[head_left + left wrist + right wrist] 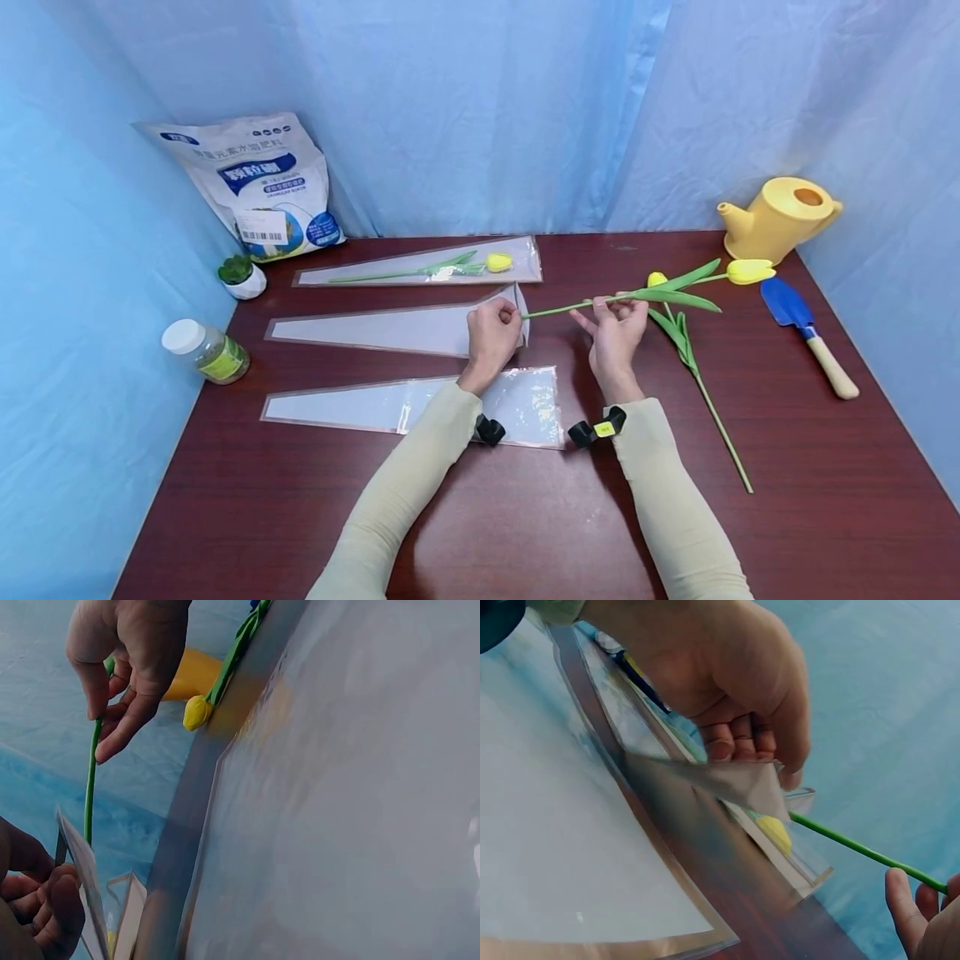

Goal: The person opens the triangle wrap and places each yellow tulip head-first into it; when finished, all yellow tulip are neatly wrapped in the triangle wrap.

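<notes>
My left hand (493,335) pinches the raised mouth edge of the middle tapered flower sleeve (375,328), which is clear with a white backing. My right hand (619,337) holds a yellow artificial tulip (678,297) by its green stem, bloom pointing right. In the left wrist view the tulip's stem (91,787) comes down to the lifted sleeve edge (88,874). From the right wrist side, the stem end passes behind the folded sleeve corner (761,787), where it is hidden. A second yellow tulip (697,375) lies on the table beside my right hand.
Behind lies a sleeve (315,277) with a tulip inside; a flat sleeve (330,408) lies in front, partly under my left forearm. A fertilizer bag (262,192), potted succulent (246,279) and jar (210,354) stand left. A yellow watering can (772,221) and blue trowel (806,333) are right.
</notes>
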Available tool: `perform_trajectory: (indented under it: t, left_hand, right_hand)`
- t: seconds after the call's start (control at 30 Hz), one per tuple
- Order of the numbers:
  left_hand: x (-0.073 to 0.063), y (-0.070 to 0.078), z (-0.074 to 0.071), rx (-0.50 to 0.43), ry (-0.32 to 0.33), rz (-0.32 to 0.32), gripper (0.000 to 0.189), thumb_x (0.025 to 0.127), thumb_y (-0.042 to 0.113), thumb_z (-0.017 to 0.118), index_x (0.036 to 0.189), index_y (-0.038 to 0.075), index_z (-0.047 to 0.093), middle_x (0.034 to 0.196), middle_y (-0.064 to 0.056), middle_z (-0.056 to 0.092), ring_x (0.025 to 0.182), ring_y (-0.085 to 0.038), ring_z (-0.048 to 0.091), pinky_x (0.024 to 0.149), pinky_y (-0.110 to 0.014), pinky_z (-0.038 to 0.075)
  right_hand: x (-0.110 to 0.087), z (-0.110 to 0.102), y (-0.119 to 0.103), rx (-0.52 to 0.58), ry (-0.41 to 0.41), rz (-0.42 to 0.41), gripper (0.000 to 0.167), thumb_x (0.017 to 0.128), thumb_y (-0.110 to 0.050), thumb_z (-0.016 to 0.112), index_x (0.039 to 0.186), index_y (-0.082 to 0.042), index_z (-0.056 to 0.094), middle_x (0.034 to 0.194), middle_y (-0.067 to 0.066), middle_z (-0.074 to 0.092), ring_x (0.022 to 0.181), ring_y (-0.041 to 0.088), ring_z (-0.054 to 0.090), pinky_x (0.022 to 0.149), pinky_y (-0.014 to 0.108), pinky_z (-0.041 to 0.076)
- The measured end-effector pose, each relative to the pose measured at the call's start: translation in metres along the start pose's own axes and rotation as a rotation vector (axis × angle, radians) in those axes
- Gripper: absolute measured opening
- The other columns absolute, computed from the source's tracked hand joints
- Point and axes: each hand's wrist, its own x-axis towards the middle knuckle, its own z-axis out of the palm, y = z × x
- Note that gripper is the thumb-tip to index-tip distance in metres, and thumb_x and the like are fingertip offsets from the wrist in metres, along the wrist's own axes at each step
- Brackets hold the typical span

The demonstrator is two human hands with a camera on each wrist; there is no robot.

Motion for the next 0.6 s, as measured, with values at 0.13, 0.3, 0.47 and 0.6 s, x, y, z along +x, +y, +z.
perform_trajectory:
  t: [0.13, 0.3, 0.47, 0.6]
  left_hand:
    - [-0.0003, 0.0007, -0.0005, 0.015, 0.000, 0.038, 0.013, 0.086, 0.000, 0.064, 0.075, 0.002, 0.071, 0.061, -0.009, 0.070, 0.052, -0.016, 0.062, 0.057, -0.023, 0.051]
    - [-0.0017, 0.0015, 0.0004, 0.042, 0.012, 0.077, 0.014, 0.086, -0.001, 0.064, 0.075, 0.002, 0.072, 0.062, -0.008, 0.070, 0.053, -0.016, 0.064, 0.057, -0.024, 0.053]
    - [-0.0040, 0.0027, 0.0030, 0.119, 0.049, 0.130, 0.013, 0.084, -0.001, 0.065, 0.073, 0.003, 0.071, 0.060, -0.006, 0.069, 0.056, -0.018, 0.064, 0.058, -0.030, 0.055]
    - [-0.0058, 0.0051, 0.0051, 0.214, 0.068, 0.169, 0.016, 0.083, 0.000, 0.064, 0.069, 0.006, 0.068, 0.060, -0.005, 0.067, 0.057, -0.019, 0.065, 0.058, -0.032, 0.055]
  right_hand:
    - [-0.0018, 0.0021, 0.0013, -0.012, -0.009, -0.011, 0.022, 0.098, 0.006, 0.052, 0.105, -0.010, 0.038, 0.093, 0.004, 0.045, 0.087, 0.017, 0.054, 0.065, 0.031, 0.062]
    - [-0.0028, 0.0043, 0.0011, -0.014, -0.002, -0.041, 0.024, 0.097, 0.006, 0.053, 0.112, -0.003, 0.037, 0.093, 0.005, 0.046, 0.084, 0.017, 0.056, 0.063, 0.031, 0.062]
    - [-0.0033, 0.0049, 0.0003, -0.010, 0.009, -0.060, 0.023, 0.097, 0.005, 0.055, 0.109, -0.007, 0.039, 0.093, 0.004, 0.048, 0.083, 0.017, 0.057, 0.063, 0.031, 0.062]
    - [-0.0066, 0.0063, 0.0010, -0.009, -0.007, -0.078, 0.024, 0.097, 0.006, 0.055, 0.104, -0.012, 0.040, 0.092, 0.003, 0.050, 0.084, 0.019, 0.060, 0.064, 0.032, 0.062]
